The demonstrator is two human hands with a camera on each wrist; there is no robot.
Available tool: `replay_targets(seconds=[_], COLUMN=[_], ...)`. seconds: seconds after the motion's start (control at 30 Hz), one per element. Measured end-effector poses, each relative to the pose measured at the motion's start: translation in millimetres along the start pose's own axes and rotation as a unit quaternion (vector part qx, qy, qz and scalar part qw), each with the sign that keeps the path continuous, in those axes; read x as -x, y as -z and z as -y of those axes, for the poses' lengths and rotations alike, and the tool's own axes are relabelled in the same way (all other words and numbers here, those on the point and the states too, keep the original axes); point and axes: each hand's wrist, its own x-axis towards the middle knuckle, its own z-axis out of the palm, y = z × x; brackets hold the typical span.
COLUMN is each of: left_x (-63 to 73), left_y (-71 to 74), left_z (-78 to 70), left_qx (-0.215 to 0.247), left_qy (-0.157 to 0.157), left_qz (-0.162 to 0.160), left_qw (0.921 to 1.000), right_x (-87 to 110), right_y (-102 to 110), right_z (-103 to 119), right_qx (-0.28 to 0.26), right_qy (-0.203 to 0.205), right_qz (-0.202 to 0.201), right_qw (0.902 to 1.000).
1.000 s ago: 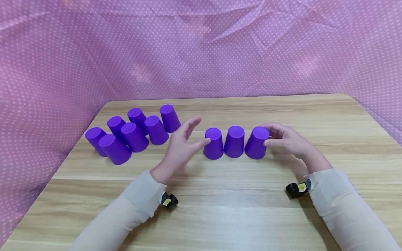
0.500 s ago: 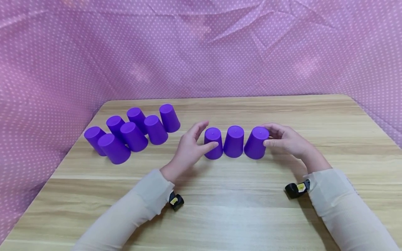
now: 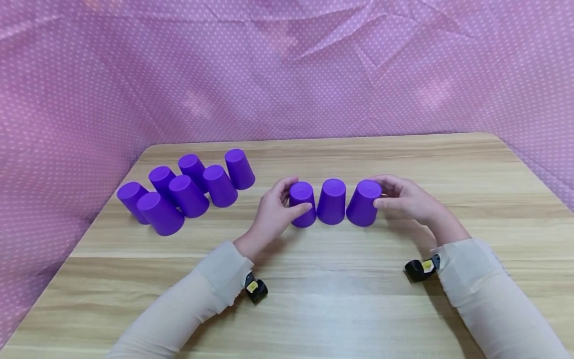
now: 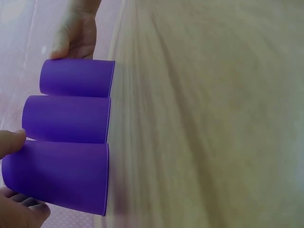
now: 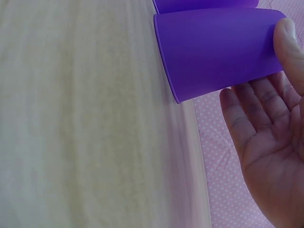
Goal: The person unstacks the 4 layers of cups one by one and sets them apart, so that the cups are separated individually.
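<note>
Three purple cups stand upside down in a short row at mid-table. My left hand grips the left cup, thumb across its front and fingers behind it. The middle cup stands untouched between the other two. At the other end my right hand holds the right cup between thumb and fingers. In the right wrist view, the thumb lies on the base end of the right cup, with fingers beneath its far side. The left wrist view shows the cups side by side, their rims by the tabletop.
To the left, several more upturned purple cups stand in two slanting rows on the wooden table. A pink dotted cloth hangs behind the table and along its sides. Black wrist cameras sit at both cuffs.
My left hand has moved right, from beside the left cup to around it, and its fingers have closed in. The right hand stays on the right cup, and the cups keep their places.
</note>
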Motion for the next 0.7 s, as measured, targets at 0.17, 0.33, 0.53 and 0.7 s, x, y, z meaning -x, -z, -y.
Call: replay_targets(seconds=[0.17,0.33,0.53,0.7], left_x=[0.1,0.3,2.1,4.8], left_y=[-0.2,-0.4,2.7,9.4], left_z=[2.0,4.2,4.1,3.3], left_qx=[0.0,-0.003,-0.008,-0.013], left_qy=[0.006,0.013,0.014,0.014], left_qz=[-0.002,-0.006,-0.021,-0.029], left_qw=[1.0,0.9999,0.9997,0.9994], right_x=[-0.6,-0.6,-0.7,-0.6], right_y=[-1.0,-1.8,-1.3,-0.3], right_z=[1.3,2.0,0.8,0.6], right_qx=[0.0,-0.006,-0.003,-0.003], right_qy=[0.001,0.006,0.006,0.005], right_qz=[-0.001,0.0,0.003,0.003], right_qw=[1.0,1.0,1.0,1.0])
